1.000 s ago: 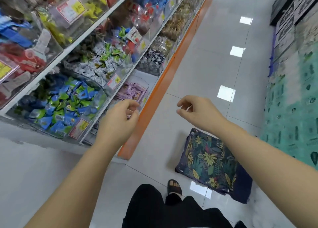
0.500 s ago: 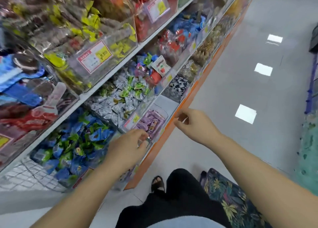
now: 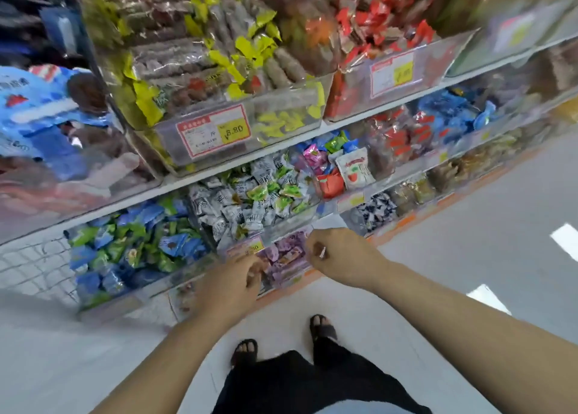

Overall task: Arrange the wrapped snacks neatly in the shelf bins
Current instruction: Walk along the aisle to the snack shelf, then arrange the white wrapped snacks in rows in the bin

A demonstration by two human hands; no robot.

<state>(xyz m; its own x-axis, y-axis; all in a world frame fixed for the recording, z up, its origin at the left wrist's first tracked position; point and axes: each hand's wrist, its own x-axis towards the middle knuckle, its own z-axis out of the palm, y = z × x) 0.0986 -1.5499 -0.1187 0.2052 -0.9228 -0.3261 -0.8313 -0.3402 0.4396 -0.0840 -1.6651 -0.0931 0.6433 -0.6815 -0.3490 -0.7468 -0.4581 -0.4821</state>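
Purple snacks (image 3: 286, 254): in the low bin (image 3: 292, 276), near centre, between both hands.
Left hand (image 3: 231, 285): curled at the bin's left front; blurred, grasp cannot be told.
Right hand (image 3: 342, 257): curled at the right rim; any pinch cannot be told.
Change: both hands have come down from mid-aisle to this bin.
Meaning: arranging probably starts here.

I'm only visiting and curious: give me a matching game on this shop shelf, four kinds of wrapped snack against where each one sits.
Things:
1. purple snacks
2. yellow-ended brown snacks
3. blue and green snacks
4. grey and green snacks

Places:
A. middle shelf, just right of the end bin
B. lowest bin, below the others
C. upper shelf, behind the 8.80 price tag
D. middle shelf, leftmost bin

Pairs: 1-B, 2-C, 3-D, 4-A.
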